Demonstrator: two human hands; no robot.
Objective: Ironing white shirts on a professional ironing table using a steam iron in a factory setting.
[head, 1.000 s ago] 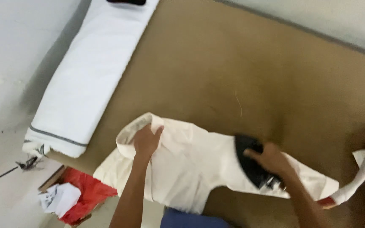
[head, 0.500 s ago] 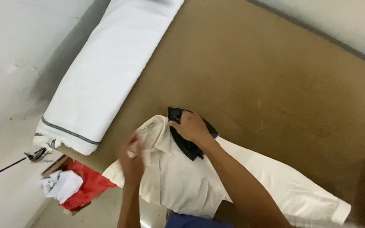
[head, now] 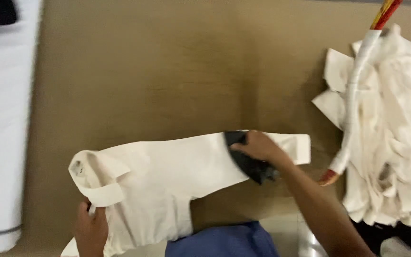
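A cream shirt (head: pixel 167 176) lies flat on the brown padded table (head: pixel 158 81), collar to the left and one sleeve stretched out to the right. My right hand (head: pixel 258 146) grips a dark iron (head: pixel 250 162) that rests on that sleeve. My left hand (head: pixel 90 228) pinches the shirt's edge just below the collar, at the table's near side.
A pile of crumpled cream garments (head: pixel 396 138) sits at the right, with a cord wrapped in white and red (head: pixel 355 95) running across it. A white folded cloth (head: pixel 1 128) lies along the left edge. Blue fabric (head: pixel 220 240) shows at the bottom.
The iron has slid from the collar area out along the sleeve to the right. My left hand dropped below the collar. The view swung right, bringing in the garment pile.
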